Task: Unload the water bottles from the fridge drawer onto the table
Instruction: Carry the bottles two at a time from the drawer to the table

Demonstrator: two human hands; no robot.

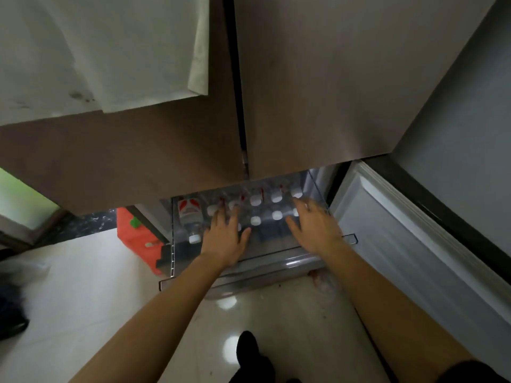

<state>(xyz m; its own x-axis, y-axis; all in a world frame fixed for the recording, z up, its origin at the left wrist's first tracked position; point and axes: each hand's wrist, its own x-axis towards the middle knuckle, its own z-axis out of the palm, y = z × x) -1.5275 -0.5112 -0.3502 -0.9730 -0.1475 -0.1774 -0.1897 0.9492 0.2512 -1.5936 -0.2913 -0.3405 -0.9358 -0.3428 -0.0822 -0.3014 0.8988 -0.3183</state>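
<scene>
A person's bare arms reach down into the clear fridge drawer (272, 258), which stands pulled out beneath the two closed upper fridge doors (318, 92). The water bottles (255, 220) stand upright inside the drawer in rows, showing as white caps from above, while one red-labelled bottle (189, 214) lies on its side along the drawer's left wall, its cap pointing toward the person. The left hand (225, 240) hovers palm down over the left part of the drawer, its fingers (217, 219) spread wide above the nearest caps and holding nothing. The right hand (315, 226), slightly blurred, hangs over the right part of the drawer, its fingers (307, 205) also splayed and empty, with the tips close to the caps at the back right corner; whether either hand touches a cap cannot be told. To the right of the drawer a lower fridge door (401, 230) stands swung open, its pale inner lining facing the camera. An orange-red object (135, 239) sits just left of the drawer on the glossy floor (96, 272). A white cloth (110, 51) hangs over the upper left door, and a dark shoe (247, 349) shows on the floor between the arms.
</scene>
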